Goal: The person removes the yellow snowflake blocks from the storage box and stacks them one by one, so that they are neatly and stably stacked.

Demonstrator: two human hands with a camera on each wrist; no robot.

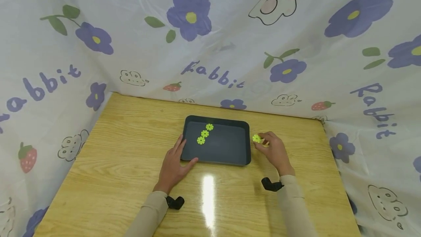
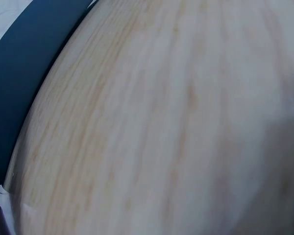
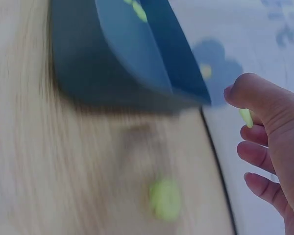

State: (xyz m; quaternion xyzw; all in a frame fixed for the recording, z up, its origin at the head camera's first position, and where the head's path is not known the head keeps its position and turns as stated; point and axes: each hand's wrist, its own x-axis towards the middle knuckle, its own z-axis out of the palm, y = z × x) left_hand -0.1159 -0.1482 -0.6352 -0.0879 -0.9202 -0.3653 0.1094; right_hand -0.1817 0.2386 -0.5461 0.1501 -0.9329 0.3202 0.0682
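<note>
I saw the left hand (image 1: 172, 166) spread at the near-left corner of the dark rectangular tray (image 1: 227, 146), its fingers against the left wall and thumb by the near edge, gripping nothing. The right hand (image 1: 272, 150) pinched a yellow-green notched disc (image 1: 256, 139) just beyond the tray's right rim. Three matching discs (image 1: 205, 134) lay in a slanting row inside, left of centre. My right wrist view also showed a blurred yellow-green piece (image 3: 165, 199) against the wood-grain tabletop (image 1: 98, 178).
</note>
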